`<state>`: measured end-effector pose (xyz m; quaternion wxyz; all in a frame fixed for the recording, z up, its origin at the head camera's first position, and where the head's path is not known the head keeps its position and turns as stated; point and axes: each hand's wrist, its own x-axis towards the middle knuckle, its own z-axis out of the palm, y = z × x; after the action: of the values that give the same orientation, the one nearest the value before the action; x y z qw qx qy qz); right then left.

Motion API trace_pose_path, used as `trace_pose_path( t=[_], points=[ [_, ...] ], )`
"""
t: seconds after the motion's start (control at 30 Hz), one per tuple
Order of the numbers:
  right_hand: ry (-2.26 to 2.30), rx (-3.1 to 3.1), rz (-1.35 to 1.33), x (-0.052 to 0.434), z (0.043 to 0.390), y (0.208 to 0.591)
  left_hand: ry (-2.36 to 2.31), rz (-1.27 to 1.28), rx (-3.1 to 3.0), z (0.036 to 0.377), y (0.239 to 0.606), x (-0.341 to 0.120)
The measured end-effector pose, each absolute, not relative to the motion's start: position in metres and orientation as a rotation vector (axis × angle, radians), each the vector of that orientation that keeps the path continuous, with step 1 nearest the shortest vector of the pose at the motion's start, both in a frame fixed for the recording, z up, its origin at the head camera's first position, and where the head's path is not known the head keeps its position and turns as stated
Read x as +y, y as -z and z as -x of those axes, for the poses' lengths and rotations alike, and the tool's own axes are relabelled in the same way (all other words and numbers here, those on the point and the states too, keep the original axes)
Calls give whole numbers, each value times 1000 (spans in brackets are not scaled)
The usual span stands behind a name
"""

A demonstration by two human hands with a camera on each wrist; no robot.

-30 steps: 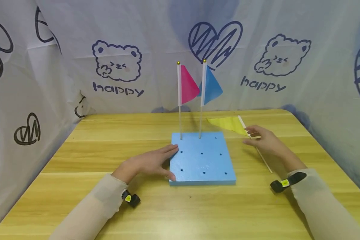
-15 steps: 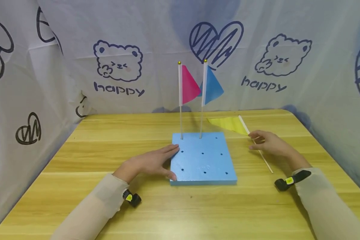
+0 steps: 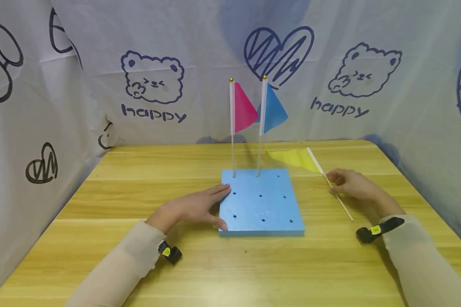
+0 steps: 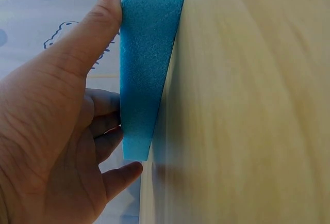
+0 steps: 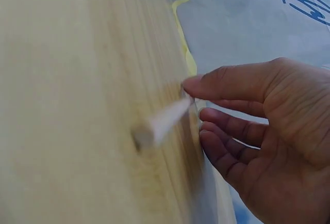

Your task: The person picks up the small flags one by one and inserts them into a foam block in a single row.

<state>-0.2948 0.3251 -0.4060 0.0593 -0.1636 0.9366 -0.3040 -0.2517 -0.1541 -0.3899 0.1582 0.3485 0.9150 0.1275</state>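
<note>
Yellow flag (image 3: 293, 158) lies flat on the table (image 3: 138, 264) near the far right corner, cloth pointing toward the far edge, thin white stick (image 3: 336, 196) running back toward the near edge. My right hand (image 3: 353, 186) rests over the stick's middle; thumb and fingers (image 5: 216, 87) are curled around it and appear to pinch it, though the wrist view is blurred there and contact is hard to confirm.

Foam board (image 3: 260, 202), blue and square, sits at the table's centre with a grid of holes. My left hand (image 3: 190, 208) lies against its left edge, fingers straight, thumb (image 4: 105, 15) along the top face, pressing rather than gripping.

Progress, as judged from the layout:
- Done: pink flag (image 3: 243, 107) and blue flag (image 3: 273, 110) stand upright in the two far-row holes, left and middle.
- Left: the yellow flag is not yet lifted or planted. Seven holes appear unfilled.

Limits of view:
- The hole at the board's far right corner is hard to make out.
- The stick's near end is a soft blur in the right wrist view.
- The left wrist view shows only the board's side and my palm.
</note>
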Motion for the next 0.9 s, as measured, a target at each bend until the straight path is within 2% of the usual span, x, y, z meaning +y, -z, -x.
trace_pose_path(
  t=[0.9],
  points=[
    [797,2858,278,332,290,396,-354,-993,2620,252,390,-153]
  ],
)
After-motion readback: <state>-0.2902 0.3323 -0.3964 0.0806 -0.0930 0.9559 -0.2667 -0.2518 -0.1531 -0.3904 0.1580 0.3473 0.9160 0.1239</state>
